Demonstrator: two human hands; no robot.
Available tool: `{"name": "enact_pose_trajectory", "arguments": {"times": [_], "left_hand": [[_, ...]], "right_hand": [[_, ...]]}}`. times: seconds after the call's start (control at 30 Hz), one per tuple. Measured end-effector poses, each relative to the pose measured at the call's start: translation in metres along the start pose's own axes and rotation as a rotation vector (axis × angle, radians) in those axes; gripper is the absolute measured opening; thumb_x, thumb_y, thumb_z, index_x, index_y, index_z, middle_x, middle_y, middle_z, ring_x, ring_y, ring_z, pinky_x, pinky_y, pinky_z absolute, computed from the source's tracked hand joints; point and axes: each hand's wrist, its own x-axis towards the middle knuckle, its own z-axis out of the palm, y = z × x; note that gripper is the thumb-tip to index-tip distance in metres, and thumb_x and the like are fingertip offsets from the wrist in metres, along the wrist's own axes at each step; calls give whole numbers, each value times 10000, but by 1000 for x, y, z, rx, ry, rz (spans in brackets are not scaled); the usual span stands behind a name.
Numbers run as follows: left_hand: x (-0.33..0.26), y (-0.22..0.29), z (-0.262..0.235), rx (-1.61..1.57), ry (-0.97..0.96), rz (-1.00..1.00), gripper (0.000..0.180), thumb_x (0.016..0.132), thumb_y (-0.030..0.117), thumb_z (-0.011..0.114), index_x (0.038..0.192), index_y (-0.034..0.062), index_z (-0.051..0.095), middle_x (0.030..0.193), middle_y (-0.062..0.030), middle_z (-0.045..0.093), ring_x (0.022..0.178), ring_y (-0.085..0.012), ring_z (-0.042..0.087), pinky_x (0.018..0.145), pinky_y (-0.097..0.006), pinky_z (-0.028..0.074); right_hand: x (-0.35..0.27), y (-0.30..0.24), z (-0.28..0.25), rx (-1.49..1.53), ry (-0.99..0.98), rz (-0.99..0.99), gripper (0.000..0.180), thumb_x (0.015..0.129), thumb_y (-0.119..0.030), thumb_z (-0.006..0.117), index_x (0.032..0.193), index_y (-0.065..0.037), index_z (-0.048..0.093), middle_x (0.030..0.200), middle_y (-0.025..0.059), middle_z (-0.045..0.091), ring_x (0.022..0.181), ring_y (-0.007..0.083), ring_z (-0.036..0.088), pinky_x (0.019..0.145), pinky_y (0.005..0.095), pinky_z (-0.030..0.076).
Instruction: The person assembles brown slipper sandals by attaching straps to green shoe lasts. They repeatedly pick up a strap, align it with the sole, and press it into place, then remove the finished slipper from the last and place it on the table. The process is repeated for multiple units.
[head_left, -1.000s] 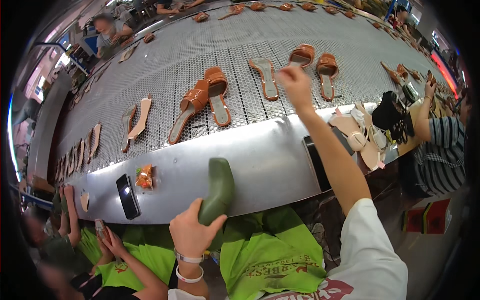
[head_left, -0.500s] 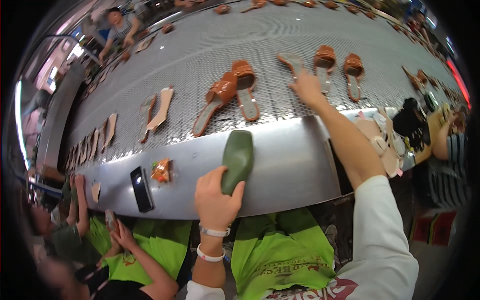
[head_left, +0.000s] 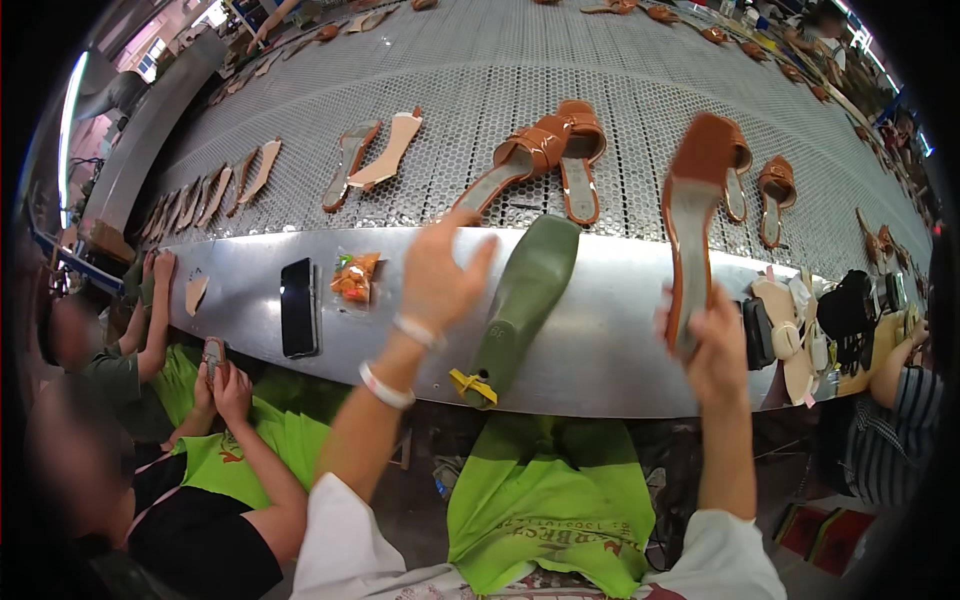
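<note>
In my right hand (head_left: 712, 335) is a brown and grey sandal sole (head_left: 692, 215), gripped near its narrow end, the square brown toe pointing away from me. My left hand (head_left: 440, 270) is raised above the metal ledge with fingers apart and nothing in it. Its fingertips overlap the heel of the nearer sandal in a brown strapped pair (head_left: 530, 150); whether they touch cannot be told. Between my hands a green shoe last (head_left: 530, 290) lies on the ledge, a yellow tie (head_left: 473, 386) at its near end.
Beyond the metal ledge (head_left: 400, 385) runs a perforated conveyor (head_left: 430, 85) with soles and another sandal (head_left: 776, 195). A phone (head_left: 298, 308) and a snack packet (head_left: 355, 277) lie left. Beige pieces (head_left: 785, 320) lie right. Co-workers sit on both sides.
My right hand has lifted the sole off the conveyor and drawn it back over the ledge. My left hand has let go of the last, which now lies on the ledge.
</note>
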Motion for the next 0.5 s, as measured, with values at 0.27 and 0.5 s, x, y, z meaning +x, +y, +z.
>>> {"name": "enact_pose_trajectory", "arguments": {"times": [0.27,0.5], "left_hand": [[139,-216,-38,767,-85,-218,638,815,475,666,1204,-18,554,1195,-252,605,1125,-408,571,971,-474,457],[151,-180,-9,695,-163,-410,419,820,158,570,1203,-13,577,1180,-273,621,1119,-423,593,955,-464,474]], "right_hand": [[-113,76,-2,167,-171,104,701,784,83,693,1366,-133,369,1110,215,652,955,366,683,837,514,551],[-154,68,14,334,-100,217,659,848,-42,637,1416,-83,304,1169,212,591,1089,338,627,951,484,501]]}}
